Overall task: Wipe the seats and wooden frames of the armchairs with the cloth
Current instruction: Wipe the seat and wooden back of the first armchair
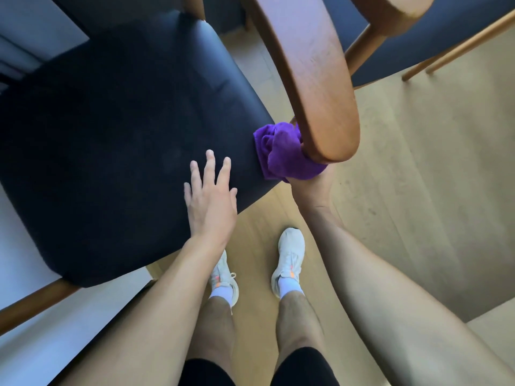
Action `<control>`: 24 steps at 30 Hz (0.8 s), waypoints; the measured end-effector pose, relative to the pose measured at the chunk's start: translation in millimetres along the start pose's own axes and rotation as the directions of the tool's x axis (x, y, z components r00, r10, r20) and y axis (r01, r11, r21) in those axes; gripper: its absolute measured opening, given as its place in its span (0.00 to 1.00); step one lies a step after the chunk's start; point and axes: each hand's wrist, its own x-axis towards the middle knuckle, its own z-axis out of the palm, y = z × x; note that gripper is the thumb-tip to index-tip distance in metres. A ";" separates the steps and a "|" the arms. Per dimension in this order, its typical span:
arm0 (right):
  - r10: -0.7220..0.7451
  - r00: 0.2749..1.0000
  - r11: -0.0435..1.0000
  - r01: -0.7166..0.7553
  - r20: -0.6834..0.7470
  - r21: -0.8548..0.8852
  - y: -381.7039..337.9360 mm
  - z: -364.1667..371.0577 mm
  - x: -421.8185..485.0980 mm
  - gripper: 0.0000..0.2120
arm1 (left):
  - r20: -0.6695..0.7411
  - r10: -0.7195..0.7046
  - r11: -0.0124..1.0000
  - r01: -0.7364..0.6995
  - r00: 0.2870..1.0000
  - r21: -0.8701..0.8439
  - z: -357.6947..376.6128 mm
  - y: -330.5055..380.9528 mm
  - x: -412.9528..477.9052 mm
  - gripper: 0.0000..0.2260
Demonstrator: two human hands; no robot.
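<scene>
Down by my feet, two white shoes [289,252] stand on the wooden floor [404,190], right in front of the first armchair. Next up, the left hand [210,196] lies flat on the front part of the black seat [111,121]. Its fingers are straight and spread, so that grip is wide open and holds nothing. It looks like it is just steadying the chair.

A bit further right, the right hand [309,185] is under the front end of the wooden armrest [315,79]. The purple cloth [284,151] is bunched up on top of it and pressed against the wood there, right at the corner of the seat. I cannot see those fingers, because the cloth and the armrest hide them, but the grip seems closed around the cloth.

So I think the job is on the frame of this chair, at the front of this arm. I cannot tell if the seat is clean; it looks dark and smooth. The other arm is out of view.

Far at the top right, a second armchair [418,37] stands well apart from the cloth. I guess that one is left to do.
</scene>
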 end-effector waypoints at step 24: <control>-0.059 0.997 0.998 0.060 -0.046 0.002 -54.3 8.5 -113.3 0.46 | 0.041 0.135 0.603 -0.049 0.990 -0.796 -71.2 -30.6 -24.8 0.16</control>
